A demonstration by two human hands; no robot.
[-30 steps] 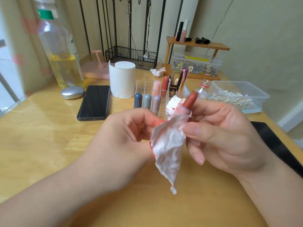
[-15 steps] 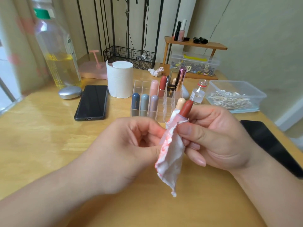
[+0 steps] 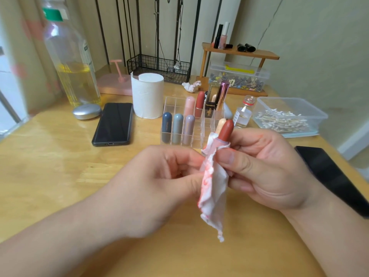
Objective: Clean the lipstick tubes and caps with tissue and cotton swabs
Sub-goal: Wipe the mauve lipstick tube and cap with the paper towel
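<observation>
**Listener:** Where are your hands, and what do they hold?

**Me:** Both are over the wooden bench, close together in the middle of the view. My right hand grips a lipstick. Its thumb and fingers are curled tight round the tube, and the brick-red stick points up above them. My left hand has its fingers curled too, pinching a tissue against the tube.

**Listener:** What does the tissue look like?

**Me:** It is white, crumpled and smeared with red. Its top is wrapped round the tube just under the stick, partly beneath my right thumb. The rest hangs down between my two hands in a loose, narrowing tail.

**Listener:** And what lies beyond your hands?

**Me:** A clear organiser stands just behind them, holding capped lipsticks upright. Blue, grey and mauve ones are in the front row, with pink and red ones behind. To its left a tissue roll stands on end, and a dark phone lies flat beside the roll. To the organiser's right are a small glass bottle and then a clear tub with cotton swabs lying inside. A balled-up scrap of paper sits at the back, near a small wooden shelf. A tall bottle with yellow liquid in its lower part stands at the far left.
</observation>
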